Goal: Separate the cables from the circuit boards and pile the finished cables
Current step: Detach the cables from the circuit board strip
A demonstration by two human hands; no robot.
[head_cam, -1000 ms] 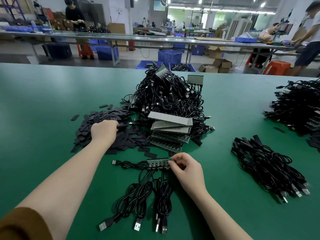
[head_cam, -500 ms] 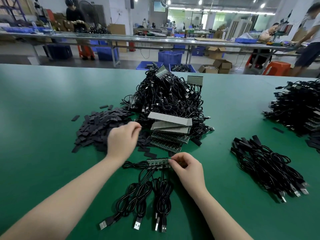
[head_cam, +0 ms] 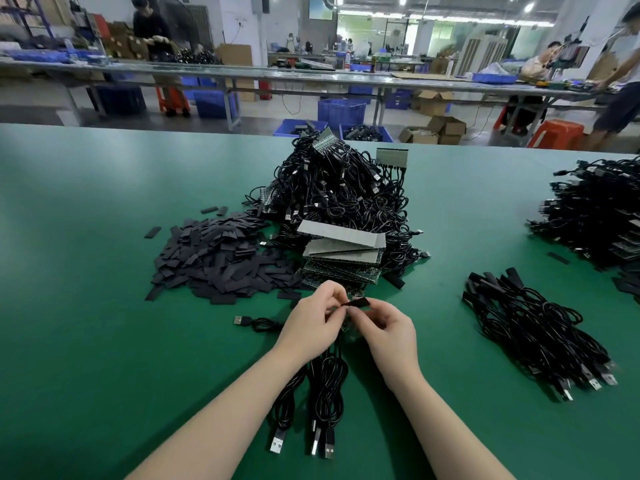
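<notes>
My left hand (head_cam: 313, 323) and my right hand (head_cam: 388, 332) meet just above the green table, both pinching a small flat black sleeve (head_cam: 356, 302) between the fingertips. Under them lies a small circuit board, mostly hidden, with several black USB cables (head_cam: 325, 389) trailing toward me. One more USB plug (head_cam: 239, 320) sticks out to the left. Behind my hands stands a stack of circuit boards (head_cam: 343, 251) in front of a big tangle of cables still on boards (head_cam: 339, 188). A pile of separated cables (head_cam: 533, 327) lies to the right.
A heap of flat black sleeves (head_cam: 218, 258) lies left of the board stack. Another mound of cables and boards (head_cam: 595, 216) sits at the far right edge. The green table (head_cam: 86, 306) stretches left. Beyond it are work benches, blue crates and people.
My left hand left the heap of black sleeves and came back to the right hand with one sleeve. Both hands now hold it over the board, which the right hand held before.
</notes>
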